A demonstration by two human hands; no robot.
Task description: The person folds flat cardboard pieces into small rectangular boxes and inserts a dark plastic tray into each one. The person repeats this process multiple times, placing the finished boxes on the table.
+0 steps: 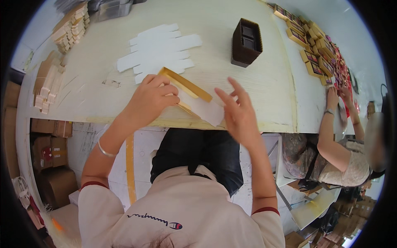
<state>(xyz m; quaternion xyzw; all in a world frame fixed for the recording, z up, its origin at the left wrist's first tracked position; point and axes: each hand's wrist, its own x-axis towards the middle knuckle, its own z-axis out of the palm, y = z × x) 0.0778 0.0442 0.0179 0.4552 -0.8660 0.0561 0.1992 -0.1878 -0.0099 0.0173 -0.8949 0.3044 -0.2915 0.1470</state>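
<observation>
My left hand (152,98) is closed around one end of a partly folded carton (191,87), gold on the raised side walls and white on the flap. The carton lies tilted near the table's front edge, its white flap pointing toward my right. Beside that flap, my right hand (239,113) is lifted with fingers spread and nothing visible in it; whether its thumb touches the flap I cannot tell. Flat white carton blanks (155,49) lie overlapping just beyond my left hand. Farther right stands a stack of dark brown plastic trays (247,45).
Bundles of folded cartons (49,82) line the table's left edge, with more cartons (73,29) behind them. At the right, a co-worker's hands (333,98) are near many gold boxes (313,69) and red packaging. Cardboard boxes (51,151) sit under the table at left.
</observation>
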